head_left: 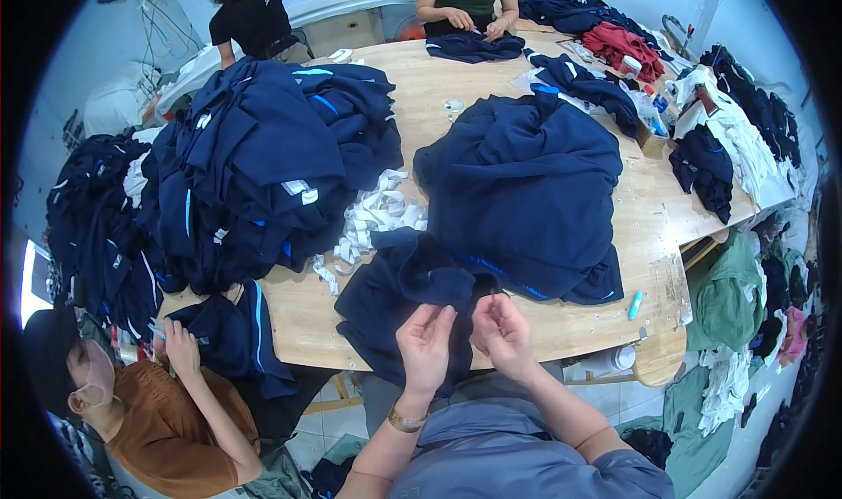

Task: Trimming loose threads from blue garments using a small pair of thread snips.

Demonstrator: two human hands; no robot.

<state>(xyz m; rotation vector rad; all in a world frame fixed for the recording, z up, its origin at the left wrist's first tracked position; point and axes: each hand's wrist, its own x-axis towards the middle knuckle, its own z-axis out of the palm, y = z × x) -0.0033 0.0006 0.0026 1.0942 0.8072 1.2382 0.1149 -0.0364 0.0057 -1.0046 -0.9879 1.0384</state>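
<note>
A navy blue garment lies bunched at the table's near edge, part of it hanging toward my lap. My left hand is closed at the garment's edge, thumb and fingers pinched on the cloth. Close beside it, my right hand is raised in a pinch next to the same fabric. Whatever its fingertips hold is too small to make out. Just beyond my hands rests a large pile of navy garments. White elastic strips lie in a tangle left of that pile.
A taller navy pile covers the table's left side. A turquoise pen-like tool lies near the right edge. At left, a masked person works on a garment; two others are across the table. Heaped clothes stand at right.
</note>
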